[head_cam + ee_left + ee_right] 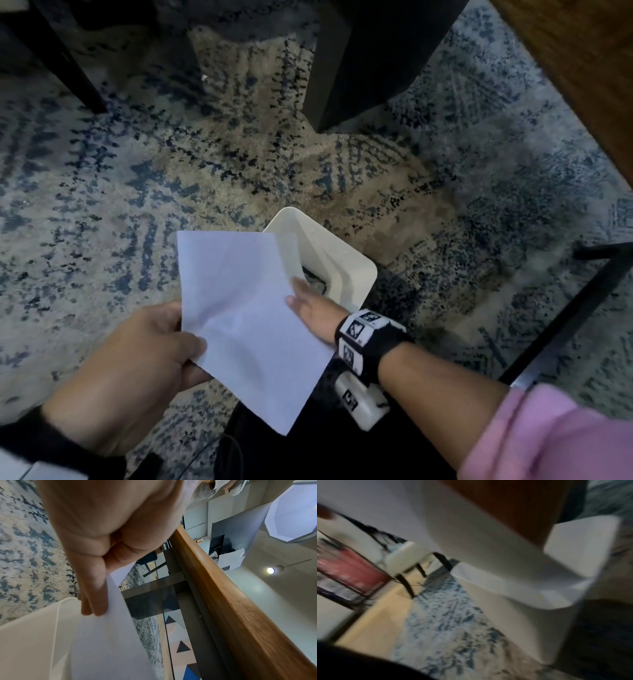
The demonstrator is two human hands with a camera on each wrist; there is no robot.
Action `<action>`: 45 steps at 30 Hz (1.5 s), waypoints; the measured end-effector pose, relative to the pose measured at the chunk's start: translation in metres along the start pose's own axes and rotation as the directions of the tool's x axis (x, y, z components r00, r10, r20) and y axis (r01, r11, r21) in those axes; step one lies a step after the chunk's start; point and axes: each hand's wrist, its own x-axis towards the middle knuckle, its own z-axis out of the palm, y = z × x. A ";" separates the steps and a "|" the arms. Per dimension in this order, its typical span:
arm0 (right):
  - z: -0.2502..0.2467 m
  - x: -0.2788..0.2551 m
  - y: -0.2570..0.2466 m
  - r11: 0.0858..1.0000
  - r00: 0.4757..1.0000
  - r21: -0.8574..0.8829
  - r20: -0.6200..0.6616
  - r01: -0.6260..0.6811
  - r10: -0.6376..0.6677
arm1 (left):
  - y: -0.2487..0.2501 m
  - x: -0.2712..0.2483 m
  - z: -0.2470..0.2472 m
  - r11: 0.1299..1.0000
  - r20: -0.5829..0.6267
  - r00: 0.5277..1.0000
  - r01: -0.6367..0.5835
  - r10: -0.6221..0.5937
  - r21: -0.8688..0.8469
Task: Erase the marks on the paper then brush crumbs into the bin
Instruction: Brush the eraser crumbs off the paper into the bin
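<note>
Left hand (137, 356): curled, thumb on top and fingers beneath, pinching the near left edge of the paper (246, 308). In the left wrist view, same left hand (102, 540) close to the lens, fingers (96, 601) laid straight along the underside of the paper (109, 635), sheet held between them and the thumb.

Right hand (311, 305): flat and open, fingers straight, lying on the paper's right edge, fingertips out over the mouth of the bin (356, 270). Holding nothing. Black wristband with white marker blocks (363, 334) on the right wrist, printed black-and-white patterns, no readable words. Pink sleeve (548, 442) further up the arm. Right wrist view badly blurred; hand not made out there, only the white paper (488, 547) over the pale bin (522, 615).

Paper: white, blank on the visible face, no marks to be seen, held tilted with its far end over the bin's opening. No writing readable anywhere on it.

Bin: cream, square with rounded corners, standing on the patterned blue and beige rug (102, 205), something dark showing at its bottom. Beyond, dark furniture legs (329, 68) on the rug; to the right, the wooden table edge (582, 68). Left wrist view: same wooden edge (240, 608), a small sign on a far wall too small to read.
</note>
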 end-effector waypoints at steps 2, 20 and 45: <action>-0.014 0.005 0.009 0.975 0.983 -0.123 -0.033 -0.184 0.181 | 0.000 -0.002 -0.002 1.000 0.004 1.000 0.007 -0.007 0.017; -0.033 -0.010 0.006 0.993 0.992 0.016 -0.033 -0.117 0.118 | 0.000 0.005 0.011 0.999 0.015 0.999 -0.029 0.029 0.031; -0.015 -0.039 -0.039 0.871 0.883 -0.155 0.020 0.466 -0.469 | 0.013 0.010 -0.002 0.999 0.105 0.994 -0.006 0.001 0.047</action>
